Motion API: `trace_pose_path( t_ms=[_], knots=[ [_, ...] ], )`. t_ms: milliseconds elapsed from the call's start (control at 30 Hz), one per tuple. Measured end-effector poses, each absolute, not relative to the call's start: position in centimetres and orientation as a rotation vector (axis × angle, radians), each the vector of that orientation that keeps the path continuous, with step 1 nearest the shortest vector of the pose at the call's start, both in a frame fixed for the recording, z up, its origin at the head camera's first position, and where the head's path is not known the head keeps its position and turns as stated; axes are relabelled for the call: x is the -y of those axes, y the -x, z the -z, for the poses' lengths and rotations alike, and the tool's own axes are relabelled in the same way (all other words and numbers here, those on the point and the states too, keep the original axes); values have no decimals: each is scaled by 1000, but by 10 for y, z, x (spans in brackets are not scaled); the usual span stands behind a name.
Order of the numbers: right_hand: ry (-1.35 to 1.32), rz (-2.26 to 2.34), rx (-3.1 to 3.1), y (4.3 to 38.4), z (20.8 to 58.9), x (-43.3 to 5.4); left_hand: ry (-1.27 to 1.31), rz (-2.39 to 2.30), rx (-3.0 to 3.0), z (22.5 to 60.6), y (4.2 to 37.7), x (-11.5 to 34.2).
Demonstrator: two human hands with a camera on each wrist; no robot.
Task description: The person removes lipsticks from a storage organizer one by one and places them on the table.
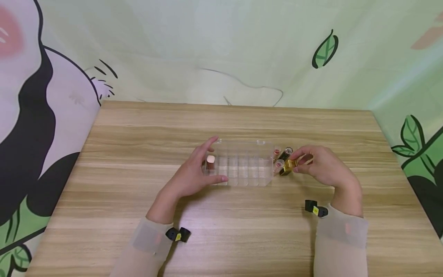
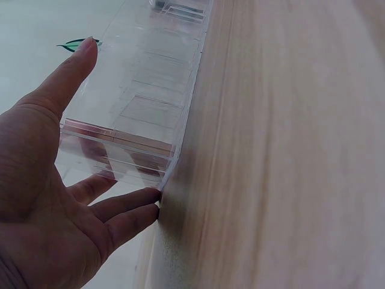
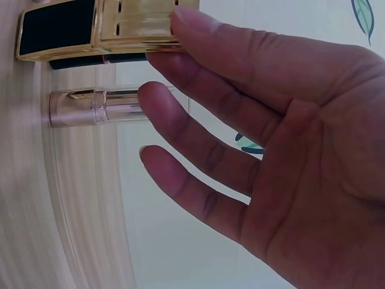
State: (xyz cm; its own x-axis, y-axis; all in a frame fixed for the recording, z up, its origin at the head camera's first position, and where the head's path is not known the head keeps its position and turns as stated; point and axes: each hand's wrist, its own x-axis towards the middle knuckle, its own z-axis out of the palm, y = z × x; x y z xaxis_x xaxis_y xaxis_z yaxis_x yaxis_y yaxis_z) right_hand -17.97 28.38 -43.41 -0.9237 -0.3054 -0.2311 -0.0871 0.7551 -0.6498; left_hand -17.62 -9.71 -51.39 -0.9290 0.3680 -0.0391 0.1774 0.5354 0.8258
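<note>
A clear compartment organizer (image 1: 247, 169) sits on the table, with one rose-gold-topped lipstick (image 1: 210, 162) upright in its left end. My left hand (image 1: 192, 173) grips that end between the thumb along the front side and the fingers at the back; in the left wrist view, fingertips (image 2: 150, 195) touch its lower edge. Just past the organizer's right end, my right hand (image 1: 323, 165) pinches the top of a gold and black lipstick (image 3: 135, 24) between thumb and fingers. Whether its base touches the table, I cannot tell. The other right fingers are loosely bent.
Beside the gold lipstick, against the organizer's right end, stand a dark patterned lipstick (image 1: 286, 154) and two clear-and-pink lipsticks, one in front (image 1: 278, 166) and one behind. The wooden table (image 1: 235, 227) reaches back to a printed cloth wall (image 1: 207, 50).
</note>
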Motion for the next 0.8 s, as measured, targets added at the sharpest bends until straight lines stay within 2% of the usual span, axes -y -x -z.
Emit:
trace_pose_path(
  t_ms=[800],
  knots=[
    [258,927,-2617,180,435,-283,-474,-1348,-2569,512,176,97]
  ],
)
